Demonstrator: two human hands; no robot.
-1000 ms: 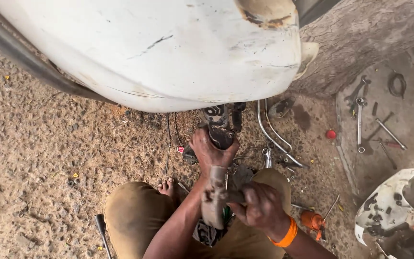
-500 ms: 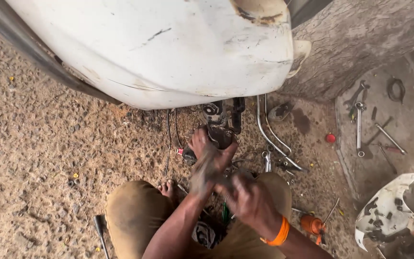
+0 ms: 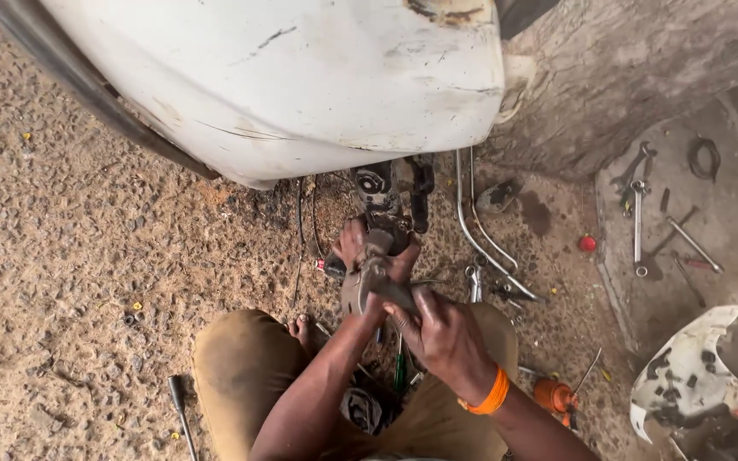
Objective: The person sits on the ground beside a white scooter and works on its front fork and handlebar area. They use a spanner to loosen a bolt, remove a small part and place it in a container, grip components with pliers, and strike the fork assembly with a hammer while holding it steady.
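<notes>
Under the white vehicle panel (image 3: 301,85), on gravelly ground (image 3: 87,256), a person squats with both hands on a grey metal part (image 3: 373,286) held out just in front of the knees. The left hand (image 3: 369,248) is clenched around the far end of the part, close to the dark machinery (image 3: 382,192) that hangs below the panel's edge. The right hand (image 3: 442,329), with an orange band (image 3: 489,394) on the wrist, grasps the near end of the same part, fingers curled over its top. The part sits tilted between the 2 hands, above the ground and between the knees in brown trousers (image 3: 241,367); whether it touches the machinery cannot be told.

Just right of the hands, 2 bent chrome tubes (image 3: 471,230) run from the panel down across the ground, and a spanner (image 3: 473,282) lies beside them. A green-handled screwdriver (image 3: 401,371) lies under the forearms. An orange oil can (image 3: 554,397) stands by the right knee. Further right, on a flat concrete slab (image 3: 728,222), lie a long double-ended spanner (image 3: 638,226), other small tools and a dark ring (image 3: 704,156). A small red cap (image 3: 588,243) rests near the slab's edge. A white, paint-chipped body piece (image 3: 694,367) lies at the lower right, and a dark tool (image 3: 179,401) lies on the gravel left of the left knee.
</notes>
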